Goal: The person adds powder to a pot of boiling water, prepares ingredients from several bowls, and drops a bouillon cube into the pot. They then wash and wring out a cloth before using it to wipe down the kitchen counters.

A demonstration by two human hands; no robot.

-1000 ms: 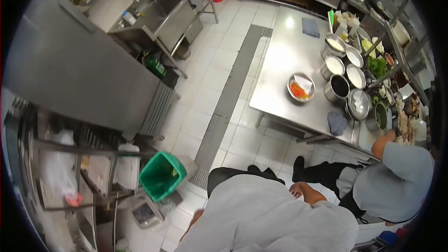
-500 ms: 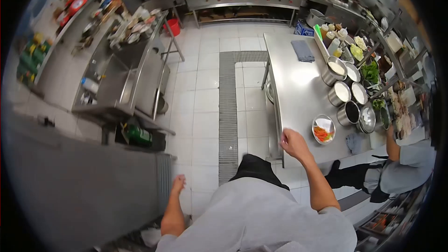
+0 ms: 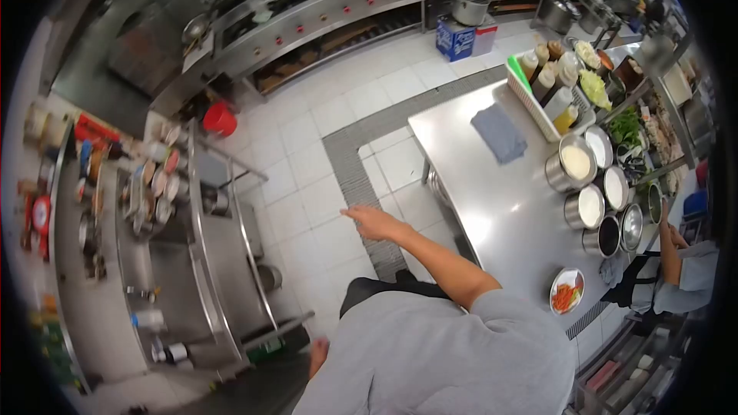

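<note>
My right hand point(image 3: 373, 224) reaches forward over the tiled floor, left of the steel table point(image 3: 500, 215). Its fingers are partly stretched out and nothing shows in them. Low by my left side hangs my left hand point(image 3: 319, 353), small and blurred, so its fingers cannot be made out. Nearest to it is the steel sink unit point(image 3: 231, 261). On the table lie a folded grey cloth point(image 3: 498, 134) and a white bowl point(image 3: 566, 290) with cut orange and red vegetables.
Steel pots point(image 3: 590, 207) and a basket of squeeze bottles point(image 3: 538, 92) line the table's right side. Ahead runs a long stove point(image 3: 330, 15). A red bucket point(image 3: 220, 120) stands near the sink. At right, a co-worker point(image 3: 688, 261) stands by the pots.
My view has turned, bringing the stove and sink closer. My right hand has swung forward and left, away from the table edge. My left hand has dropped back closer to my body.
</note>
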